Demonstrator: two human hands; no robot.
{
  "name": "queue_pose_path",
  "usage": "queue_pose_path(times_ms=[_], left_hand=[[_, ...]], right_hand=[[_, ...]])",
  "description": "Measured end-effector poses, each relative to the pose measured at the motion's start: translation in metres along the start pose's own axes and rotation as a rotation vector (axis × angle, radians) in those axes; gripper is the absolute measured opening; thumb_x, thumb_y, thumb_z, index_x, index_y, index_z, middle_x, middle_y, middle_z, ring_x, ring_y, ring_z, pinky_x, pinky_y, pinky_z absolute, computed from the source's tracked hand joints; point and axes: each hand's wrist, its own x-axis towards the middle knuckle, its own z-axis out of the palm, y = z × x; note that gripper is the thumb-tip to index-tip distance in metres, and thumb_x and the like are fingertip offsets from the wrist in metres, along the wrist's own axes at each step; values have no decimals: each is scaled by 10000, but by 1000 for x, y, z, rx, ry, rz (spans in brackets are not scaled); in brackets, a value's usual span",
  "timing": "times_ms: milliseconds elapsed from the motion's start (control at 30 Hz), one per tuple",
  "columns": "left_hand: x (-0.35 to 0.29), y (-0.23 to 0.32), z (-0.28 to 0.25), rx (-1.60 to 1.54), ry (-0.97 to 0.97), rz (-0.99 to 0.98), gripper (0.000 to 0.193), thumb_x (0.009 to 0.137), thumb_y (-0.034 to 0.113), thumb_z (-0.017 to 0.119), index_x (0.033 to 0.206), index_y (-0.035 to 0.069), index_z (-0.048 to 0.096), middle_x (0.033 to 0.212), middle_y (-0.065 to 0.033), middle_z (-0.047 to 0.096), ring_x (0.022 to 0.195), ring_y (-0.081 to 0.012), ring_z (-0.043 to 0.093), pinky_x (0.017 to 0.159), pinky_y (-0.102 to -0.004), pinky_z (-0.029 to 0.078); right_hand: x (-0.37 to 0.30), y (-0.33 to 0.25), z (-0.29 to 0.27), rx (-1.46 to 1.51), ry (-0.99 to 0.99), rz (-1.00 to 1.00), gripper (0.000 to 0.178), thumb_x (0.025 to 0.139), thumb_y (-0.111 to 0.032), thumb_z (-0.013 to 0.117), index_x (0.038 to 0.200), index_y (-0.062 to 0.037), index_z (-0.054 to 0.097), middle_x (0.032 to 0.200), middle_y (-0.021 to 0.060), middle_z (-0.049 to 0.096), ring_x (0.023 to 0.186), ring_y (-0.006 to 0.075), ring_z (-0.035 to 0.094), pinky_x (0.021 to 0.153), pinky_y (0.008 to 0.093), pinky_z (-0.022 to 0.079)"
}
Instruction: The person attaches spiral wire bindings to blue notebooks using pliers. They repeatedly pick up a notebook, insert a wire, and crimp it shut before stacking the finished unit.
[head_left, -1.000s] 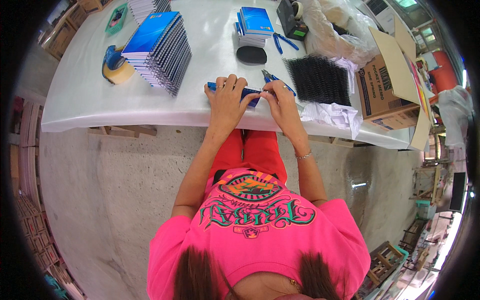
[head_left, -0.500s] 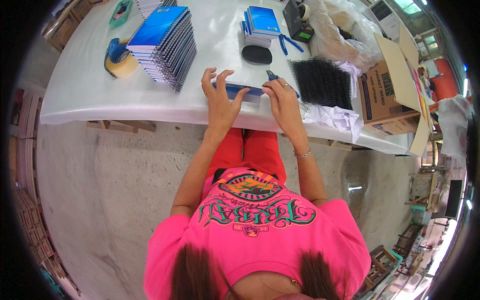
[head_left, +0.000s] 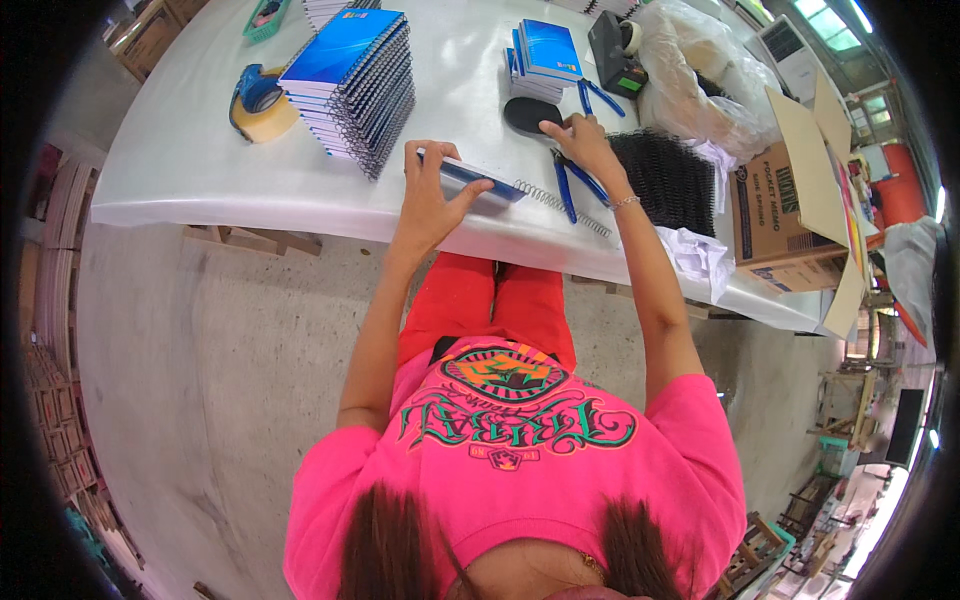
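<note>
My left hand [head_left: 436, 193] holds a small blue notebook [head_left: 482, 181] on edge near the table's front edge, fingers behind it and thumb in front. A metal spiral coil [head_left: 565, 208] extends from the notebook's right end toward the right, lying over the table. My right hand [head_left: 588, 146] reaches farther out with its fingers apart, a fingertip at the edge of a black oval pad [head_left: 532, 115]; nothing shows in its grip. Below that hand lie blue-handled pliers [head_left: 566, 190], handles apart. A second blue-handled pair of pliers [head_left: 603, 98] lies farther back.
Left stands a tall stack of spiral-bound blue notebooks [head_left: 345, 95], beside a tape roll on a blue dispenser [head_left: 262, 105]. A smaller notebook stack [head_left: 548, 55] sits behind the pad. To the right are black coils [head_left: 668, 180], a plastic bag [head_left: 700, 75] and an open cardboard box [head_left: 785, 215].
My right hand has left the notebook's right end and moved out to the black pad. The coil at that end is now in plain sight. My left hand still holds the notebook.
</note>
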Motion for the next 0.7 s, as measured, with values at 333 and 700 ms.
queue_pose_path(times_ms=[333,700], left_hand=[[1,-27,-20,27,-31,20,796,538,383,940,1068,66,438,1052,-108,389,1025,-279,449,885,-379,418],[2,-35,-7,-65,-8,22,835,515,385,949,1107,70,452,1058,-87,405,1007,-247,462,865,-351,425]], right_hand=[[-51,-44,16,-132,-38,-392,409,711,-236,824,953,-10,584,1357,260,437,1188,446,452,969,432,426],[-66,-38,6,961,-391,-160,416,861,-286,719,1144,-29,555,1399,171,448,1211,273,535,965,332,461]])
